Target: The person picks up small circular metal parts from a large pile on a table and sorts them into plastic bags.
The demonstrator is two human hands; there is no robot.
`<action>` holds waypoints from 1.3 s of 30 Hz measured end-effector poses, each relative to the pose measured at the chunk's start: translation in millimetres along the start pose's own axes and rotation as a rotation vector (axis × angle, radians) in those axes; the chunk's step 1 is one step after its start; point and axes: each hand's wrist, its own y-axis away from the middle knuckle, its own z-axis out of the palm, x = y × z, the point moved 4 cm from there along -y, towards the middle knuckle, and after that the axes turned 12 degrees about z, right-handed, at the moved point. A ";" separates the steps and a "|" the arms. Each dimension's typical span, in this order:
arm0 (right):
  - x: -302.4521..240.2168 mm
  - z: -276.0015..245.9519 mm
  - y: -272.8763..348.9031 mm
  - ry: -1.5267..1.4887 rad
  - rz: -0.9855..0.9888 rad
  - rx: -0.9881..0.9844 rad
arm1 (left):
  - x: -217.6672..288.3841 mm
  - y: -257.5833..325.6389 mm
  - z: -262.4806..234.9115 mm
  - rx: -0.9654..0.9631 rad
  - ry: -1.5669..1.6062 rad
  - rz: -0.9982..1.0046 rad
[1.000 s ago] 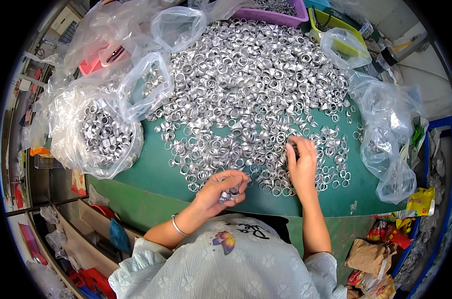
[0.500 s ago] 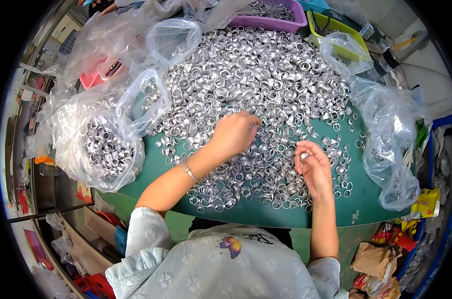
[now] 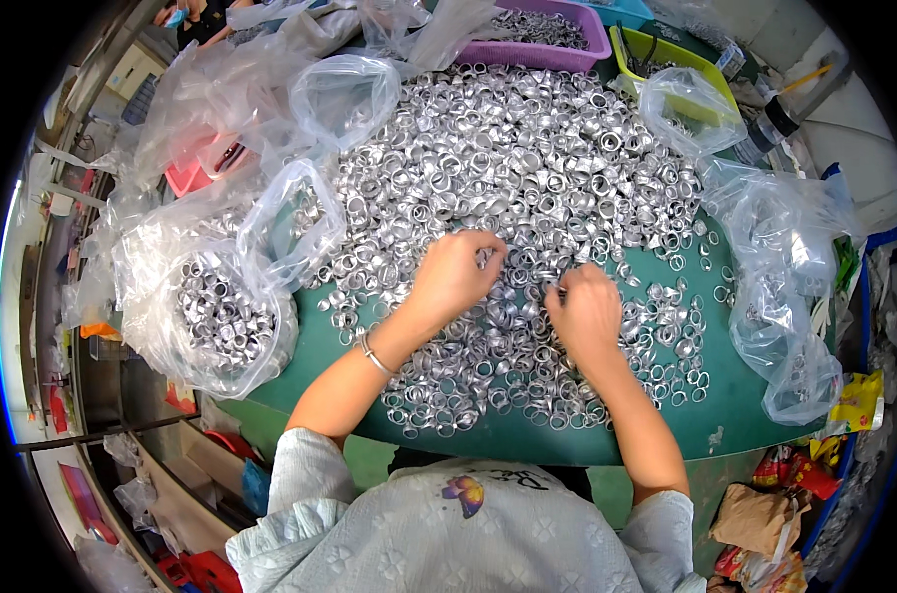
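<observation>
Shiny metal rings [image 3: 537,163] heap under and beyond left hand [image 3: 456,272] and right hand [image 3: 589,314], fingers curled; whether gripping, I can't tell.

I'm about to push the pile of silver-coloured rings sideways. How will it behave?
The pile of silver-coloured rings will probably spread rather than move as one block, since its pieces lie loose and scatter toward the right. Individual rings seem likely to be stiff, given their metallic shine and crisp outlines. Some may snag, because their open loops overlap.
</observation>
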 end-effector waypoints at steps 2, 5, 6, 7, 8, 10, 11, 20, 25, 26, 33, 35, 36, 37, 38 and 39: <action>11.3 -14.3 3.9 -0.116 0.025 0.073 | 2.0 4.1 1.9 -0.028 0.430 -0.166; 27.4 -30.5 7.9 -0.213 -0.024 0.141 | 16.3 12.7 1.0 -0.113 0.981 -0.609; 39.3 -28.4 6.8 -0.464 0.147 -0.025 | 17.9 16.0 3.1 -0.107 1.133 -0.684; 48.7 -25.1 8.0 -0.714 0.319 -0.194 | 13.3 23.3 12.4 -0.115 1.399 -0.726; 55.8 -21.5 11.6 -0.957 0.497 -0.355 | 19.1 24.8 17.6 -0.038 1.495 -0.777; 41.0 -21.4 19.4 -1.591 0.534 -0.560 | 37.7 33.8 30.3 0.148 1.675 -0.883; 36.8 -16.9 27.1 -1.833 0.605 -0.554 | 43.0 35.7 36.9 0.217 1.758 -0.918; -11.7 -14.3 59.2 -2.050 0.587 -0.084 | 86.4 43.1 76.5 0.619 1.574 -0.359; -9.8 -18.4 74.1 -1.835 0.569 -0.029 | 121.7 46.5 70.1 0.319 0.915 -0.070; -4.3 -18.3 77.9 -1.814 0.564 -0.016 | 126.1 48.9 73.3 0.286 0.835 -0.027; 20.7 -34.9 95.4 -2.151 0.721 -0.048 | 170.7 50.3 78.9 0.214 0.604 0.177; 25.5 -44.8 98.0 -2.336 0.775 0.003 | 179.8 45.7 77.0 0.259 0.649 0.181; 28.7 -48.1 99.1 -2.429 0.800 0.030 | 181.4 44.0 82.2 0.231 0.728 0.184; 34.9 -48.5 98.7 -2.412 0.790 0.045 | 181.5 42.3 89.7 0.203 0.806 0.186; 38.6 -49.9 99.4 -2.442 0.764 0.055 | 182.8 42.3 94.4 0.178 0.880 0.181; 42.3 -52.0 99.7 -2.472 0.738 0.065 | 188.8 43.0 96.3 0.219 1.065 0.170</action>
